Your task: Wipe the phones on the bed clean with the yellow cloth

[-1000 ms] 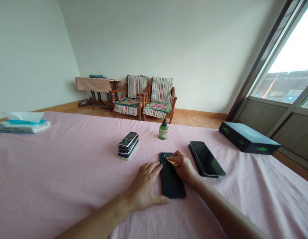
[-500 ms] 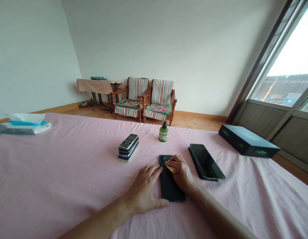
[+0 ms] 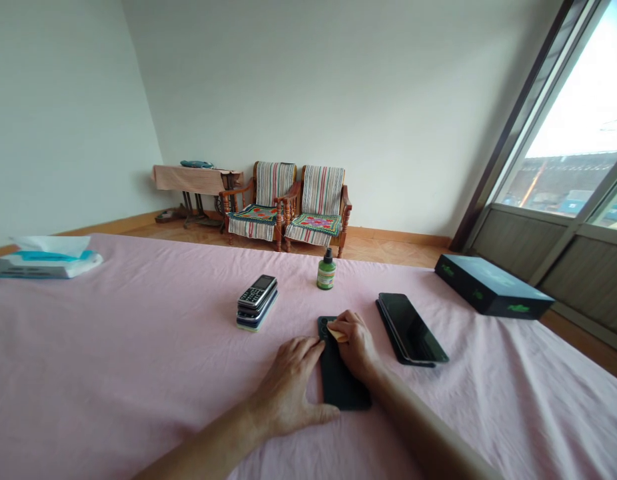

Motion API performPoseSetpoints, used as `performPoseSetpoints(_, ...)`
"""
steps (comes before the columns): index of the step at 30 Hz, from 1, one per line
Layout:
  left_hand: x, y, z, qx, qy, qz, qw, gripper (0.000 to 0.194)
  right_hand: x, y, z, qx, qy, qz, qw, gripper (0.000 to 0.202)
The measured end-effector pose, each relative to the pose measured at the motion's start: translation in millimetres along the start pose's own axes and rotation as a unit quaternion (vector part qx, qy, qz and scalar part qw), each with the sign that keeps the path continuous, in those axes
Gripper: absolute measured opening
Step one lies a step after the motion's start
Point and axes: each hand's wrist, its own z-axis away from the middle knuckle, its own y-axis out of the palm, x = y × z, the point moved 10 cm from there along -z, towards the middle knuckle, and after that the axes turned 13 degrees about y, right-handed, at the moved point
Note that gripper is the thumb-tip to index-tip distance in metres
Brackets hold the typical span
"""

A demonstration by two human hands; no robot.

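A dark smartphone (image 3: 342,380) lies face down on the pink cloth, its camera end away from me. My left hand (image 3: 291,387) rests along its left side, thumb stretched towards the near edge and fingertips at the upper left edge; the hand is open and flat. Pinched in my right hand (image 3: 356,343) is a small yellowish cloth (image 3: 338,335), pressed on the phone's back close to the camera lenses. Part of the cloth is hidden under my fingers.
A stack of older phones (image 3: 257,300) stands to the left, with a green spray bottle (image 3: 326,272) behind. Stacked smartphones (image 3: 411,330) lie to the right. Further out are a black box (image 3: 493,287) and a tissue pack (image 3: 48,260). Two wooden chairs (image 3: 318,200) stand beyond the pink-covered surface.
The view has tilted slightly, so everything sits a little lower. My right hand with the cloth has shifted slightly on the phone's back near the lenses. My left hand stays in place.
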Motion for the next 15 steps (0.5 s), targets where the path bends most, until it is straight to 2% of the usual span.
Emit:
performPoseSetpoints(5,-1.8,-2.1,-0.4,-0.008,0.006,0.009,1.0,0.093,3.6,-3.8,12.0,0.004,-0.003,0.005,1.0,0.028)
performPoseSetpoints(12,0.6,-0.5,0.7,-0.016,0.009,0.002,1.0,0.092,6.7,15.0,-18.5,0.006,-0.014,0.026,1.0,0.034)
performPoseSetpoints(15,0.3,0.2,0.5,-0.015,0.014,-0.003,1.0,0.092,11.3,21.0,-22.4,0.016,-0.031,0.035,0.999,0.034)
